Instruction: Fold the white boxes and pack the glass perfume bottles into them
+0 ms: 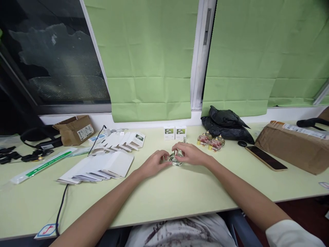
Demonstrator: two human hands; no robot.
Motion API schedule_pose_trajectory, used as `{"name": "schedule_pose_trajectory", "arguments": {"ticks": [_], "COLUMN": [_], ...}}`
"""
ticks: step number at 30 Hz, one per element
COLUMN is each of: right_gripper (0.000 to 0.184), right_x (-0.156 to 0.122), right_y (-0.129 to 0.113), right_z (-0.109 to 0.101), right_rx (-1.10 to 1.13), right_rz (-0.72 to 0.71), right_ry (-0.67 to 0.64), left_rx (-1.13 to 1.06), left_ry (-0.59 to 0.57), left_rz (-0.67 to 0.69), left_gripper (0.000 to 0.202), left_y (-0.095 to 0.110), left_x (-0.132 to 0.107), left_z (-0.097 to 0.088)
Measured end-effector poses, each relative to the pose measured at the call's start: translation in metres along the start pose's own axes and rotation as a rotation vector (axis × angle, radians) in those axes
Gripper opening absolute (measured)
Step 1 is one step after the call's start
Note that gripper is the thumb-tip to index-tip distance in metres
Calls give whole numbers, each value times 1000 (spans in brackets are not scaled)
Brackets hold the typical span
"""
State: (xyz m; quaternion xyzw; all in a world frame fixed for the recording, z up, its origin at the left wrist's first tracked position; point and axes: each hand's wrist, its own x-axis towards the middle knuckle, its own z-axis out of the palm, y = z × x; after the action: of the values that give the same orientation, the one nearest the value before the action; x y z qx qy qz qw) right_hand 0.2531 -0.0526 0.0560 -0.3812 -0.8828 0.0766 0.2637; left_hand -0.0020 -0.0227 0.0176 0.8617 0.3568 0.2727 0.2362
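A small clear glass bottle [175,160] with a pinkish-gold neck stands on the table in front of me, resembling a perfume bottle. My right hand [189,153] has its fingers closed round the top and right side of it, hiding part of the neck. At the bottle's left edge, my left hand [155,162] pinches it with curled fingers and thumb. Just behind my right fingers, a slim clear piece [184,139] sticks up, partly covered. Two small white boxes [169,133] with a flower picture stand side by side behind the bottle.
Flat white cartons [102,167] are fanned out at left, with more folded cartons [123,141] behind. Several pink and gold ornate bottles [211,140] sit right of centre. Farther right are a black plastic bag [226,125], a phone [266,157] and a brown parcel [293,145].
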Motion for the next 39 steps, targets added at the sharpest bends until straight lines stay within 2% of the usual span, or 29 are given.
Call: {"name": "schedule_pose_trajectory", "arguments": {"ticks": [6, 13, 17, 21, 26, 30, 32, 35, 39], "right_gripper": [16, 20, 17, 20, 27, 27, 31, 41, 37], "right_x": [-4, -15, -18, -19, -19, -20, -18, -12, -2], "right_y": [14, 31, 44, 55, 63, 57, 51, 43, 47], "right_z": [-25, -56, -62, -61, -59, -58, -55, -47, -31], "right_rx": [-131, -154, -313, -372, -378, -454, -508, -523, -467], "right_rz": [50, 312, 391, 431, 431, 436, 384, 228, 110], "right_ry": [-103, -263, -242, -210, -194, -172, -87, 56, 81], "left_rx": [8, 17, 18, 16, 15, 15, 19, 24, 12], "left_ry": [-5, -4, -15, -20, -10, -13, -13, -13, -10], "left_rz": [-21, -8, -10, -6, -3, 11, 20, 25, 21], "left_gripper": [42, 38, 36, 36, 36, 37, 37, 35, 35], "left_y": [6, 7, 5, 3, 2, 3, 2, 2, 3], "left_x": [-1, -2, -2, -1, -1, 0, 0, 0, 0], "left_z": [-4, -5, -5, -4, -3, -4, -4, -4, -4]}}
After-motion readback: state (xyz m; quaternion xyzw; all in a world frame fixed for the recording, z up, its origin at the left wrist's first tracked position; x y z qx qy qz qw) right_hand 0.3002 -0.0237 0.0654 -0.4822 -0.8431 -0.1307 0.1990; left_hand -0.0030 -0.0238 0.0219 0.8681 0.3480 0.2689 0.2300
